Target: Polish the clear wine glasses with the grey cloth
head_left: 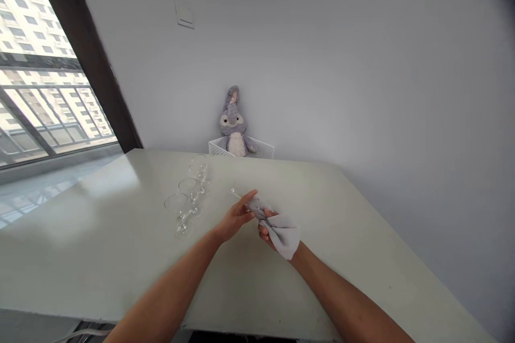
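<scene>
My left hand (236, 220) is closed round a clear stemmed glass (256, 204), which lies tilted above the table with its thin stem pointing up and to the left. Against the bowl end, my right hand (265, 231) grips a pale grey cloth (285, 235) that drapes back over the wrist. Cloth and fingers hide part of the bowl. To the left stand three more clear stemmed glasses, a near one (180, 215), a middle one (189, 188) and a far one (198, 167), in a slanting row.
The pale table (346, 273) reaches back to a grey wall. A white perforated basket (263, 150) holding a grey plush toy (233, 123) stands at the far edge. On the left is a window with a dark frame (86, 37). A cable (82, 333) shows below the near edge.
</scene>
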`<state>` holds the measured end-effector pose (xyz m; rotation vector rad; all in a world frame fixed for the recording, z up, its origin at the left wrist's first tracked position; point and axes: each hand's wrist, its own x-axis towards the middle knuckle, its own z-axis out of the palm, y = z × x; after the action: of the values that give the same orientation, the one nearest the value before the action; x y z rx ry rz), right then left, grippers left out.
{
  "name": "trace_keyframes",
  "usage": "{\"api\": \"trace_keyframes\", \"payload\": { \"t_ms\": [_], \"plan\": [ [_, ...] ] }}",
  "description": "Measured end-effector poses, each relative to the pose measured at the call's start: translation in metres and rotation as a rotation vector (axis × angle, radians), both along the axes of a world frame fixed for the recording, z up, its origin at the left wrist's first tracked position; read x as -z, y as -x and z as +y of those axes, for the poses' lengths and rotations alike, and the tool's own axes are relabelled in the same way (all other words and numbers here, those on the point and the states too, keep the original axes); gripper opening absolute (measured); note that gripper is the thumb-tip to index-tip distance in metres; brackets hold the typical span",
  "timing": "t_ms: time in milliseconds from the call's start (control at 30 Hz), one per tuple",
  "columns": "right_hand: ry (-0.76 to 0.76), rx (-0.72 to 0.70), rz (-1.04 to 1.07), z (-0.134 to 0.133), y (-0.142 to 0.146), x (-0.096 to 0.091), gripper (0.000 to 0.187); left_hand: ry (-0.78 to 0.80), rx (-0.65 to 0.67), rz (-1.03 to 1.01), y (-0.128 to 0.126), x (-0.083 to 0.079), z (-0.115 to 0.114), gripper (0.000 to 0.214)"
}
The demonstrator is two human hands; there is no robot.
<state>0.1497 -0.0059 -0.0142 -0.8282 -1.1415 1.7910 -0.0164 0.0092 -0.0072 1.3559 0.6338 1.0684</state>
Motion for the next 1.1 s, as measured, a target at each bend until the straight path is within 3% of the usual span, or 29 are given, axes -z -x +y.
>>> {"api": "trace_keyframes", "payload": {
  "t_ms": [100,200,267,300,400,500,633,733,800,900,967,1033,1100],
  "plan": [
    [-0.194,-0.068,-0.226,-0.008,0.005,0.002,0.052,0.035,-0.081,0.048,-0.002,0.001,0.003,0.055],
    [-0.613,0.055,-0.589,-0.015,0.013,0.005,0.049,0.023,-0.219,0.280,-0.002,0.004,0.004,0.048],
    [-0.731,0.146,-0.674,-0.016,0.014,0.003,0.039,-0.061,-0.274,0.386,-0.002,0.003,0.002,0.048],
    [-0.695,0.189,-0.631,-0.015,0.014,0.001,0.034,-0.100,-0.267,0.389,-0.001,0.003,0.001,0.047],
    [-0.357,0.261,-0.248,-0.008,0.008,-0.006,0.034,-0.164,-0.129,0.292,-0.003,-0.001,-0.005,0.054],
    [-0.155,0.207,-0.008,-0.007,0.005,-0.010,0.041,-0.202,-0.083,0.189,-0.005,-0.002,-0.007,0.058],
    [-0.267,0.137,-0.250,-0.015,0.011,-0.006,0.033,-0.068,-0.189,0.219,-0.004,0.001,-0.003,0.050],
    [-0.411,0.228,-0.393,-0.018,0.015,-0.004,0.023,0.039,-0.202,0.271,-0.001,0.001,-0.001,0.053],
    [-0.365,0.271,-0.363,-0.016,0.014,-0.006,0.022,0.057,-0.149,0.229,-0.001,-0.001,-0.002,0.051],
    [-0.057,0.226,-0.124,-0.011,0.010,-0.012,0.032,0.017,-0.033,0.087,-0.001,-0.005,-0.006,0.057],
    [0.064,0.143,0.001,-0.010,0.007,-0.016,0.040,-0.003,-0.020,0.038,-0.002,-0.008,-0.007,0.062],
    [0.010,0.085,-0.025,-0.012,0.007,-0.016,0.042,0.024,-0.054,0.052,-0.002,-0.008,-0.006,0.058],
    [-0.177,0.109,-0.200,-0.015,0.010,-0.014,0.037,0.080,-0.088,0.110,-0.001,-0.006,-0.004,0.053]
  ]
}}
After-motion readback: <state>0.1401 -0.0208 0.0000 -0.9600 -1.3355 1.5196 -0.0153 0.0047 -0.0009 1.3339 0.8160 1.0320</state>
